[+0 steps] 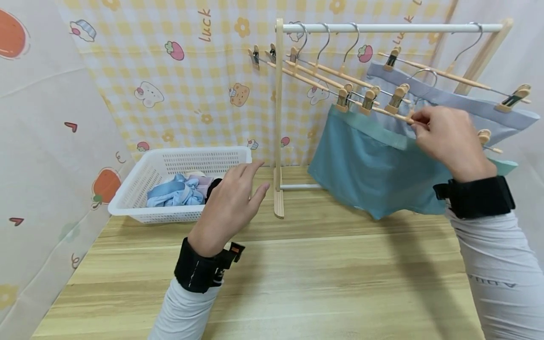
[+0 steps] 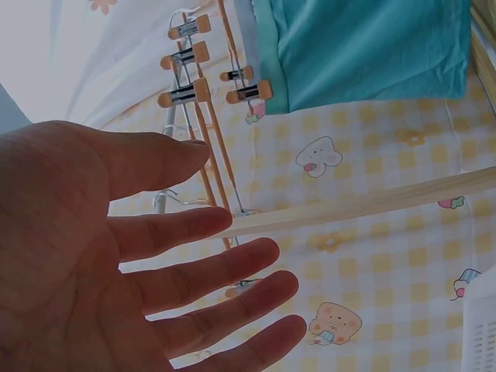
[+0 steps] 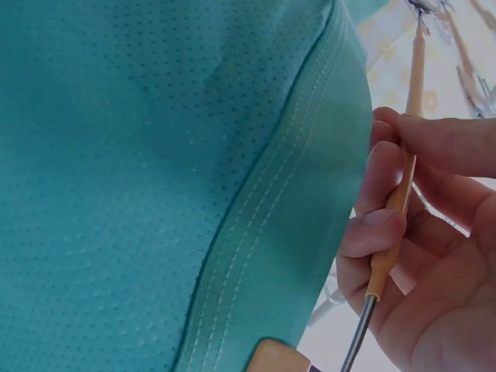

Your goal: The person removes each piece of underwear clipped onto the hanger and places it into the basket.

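Note:
My right hand (image 1: pixel 452 137) grips the wooden bar of a clip hanger (image 3: pixel 409 147), fingers curled round it in the right wrist view. Clipped by its waistband to this hanger is a teal garment (image 1: pixel 374 170), which looks like shorts. The hanger's hook (image 1: pixel 425 71) sits below the rack's white rod (image 1: pixel 391 28), apart from it. My left hand (image 1: pixel 231 200) is held in the air with nothing in it, between the white basket (image 1: pixel 123 189) and the rack's left post (image 1: pixel 278 118). Its fingers spread loosely in the left wrist view.
Several bare clip hangers (image 1: pixel 314 80) hang near the rod's left end. A lilac-blue garment (image 1: pixel 450 101) hangs from another hanger on the right, behind the teal one. Inside the basket lie a crumpled light blue cloth (image 1: pixel 174 191) and other fabric. A patterned curtain (image 1: pixel 204 94) backs the wooden table (image 1: pixel 297 283).

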The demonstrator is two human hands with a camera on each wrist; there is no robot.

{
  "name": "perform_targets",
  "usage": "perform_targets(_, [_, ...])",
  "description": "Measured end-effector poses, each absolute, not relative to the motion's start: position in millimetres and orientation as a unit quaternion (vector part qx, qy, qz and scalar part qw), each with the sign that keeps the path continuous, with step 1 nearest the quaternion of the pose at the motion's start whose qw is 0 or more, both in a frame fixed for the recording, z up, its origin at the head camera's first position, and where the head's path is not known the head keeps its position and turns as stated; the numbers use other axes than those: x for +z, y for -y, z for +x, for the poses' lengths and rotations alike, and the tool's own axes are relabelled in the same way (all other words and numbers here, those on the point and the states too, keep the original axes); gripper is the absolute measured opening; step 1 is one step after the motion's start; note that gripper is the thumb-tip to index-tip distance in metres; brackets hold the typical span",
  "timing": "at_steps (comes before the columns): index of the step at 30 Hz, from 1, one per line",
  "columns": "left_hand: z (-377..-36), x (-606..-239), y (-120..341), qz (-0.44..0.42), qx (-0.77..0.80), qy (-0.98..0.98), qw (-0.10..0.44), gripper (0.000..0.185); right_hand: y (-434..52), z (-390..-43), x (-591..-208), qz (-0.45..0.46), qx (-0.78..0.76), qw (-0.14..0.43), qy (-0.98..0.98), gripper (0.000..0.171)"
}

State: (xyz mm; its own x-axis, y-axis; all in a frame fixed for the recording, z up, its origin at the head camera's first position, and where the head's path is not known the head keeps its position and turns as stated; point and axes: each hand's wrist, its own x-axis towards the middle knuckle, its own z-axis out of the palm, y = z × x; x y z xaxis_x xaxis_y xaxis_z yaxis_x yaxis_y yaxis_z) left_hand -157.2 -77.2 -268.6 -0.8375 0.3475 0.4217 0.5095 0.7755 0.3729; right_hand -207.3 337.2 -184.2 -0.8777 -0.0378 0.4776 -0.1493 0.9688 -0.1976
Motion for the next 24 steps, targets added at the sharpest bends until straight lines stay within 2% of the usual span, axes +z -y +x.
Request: perform_targets(24, [-156, -268, 77, -0.233, -0.239, 0.928, 0.164, 0.054, -316, -149, -230, 0.071, 0.128, 0.259, 0.955, 0.017])
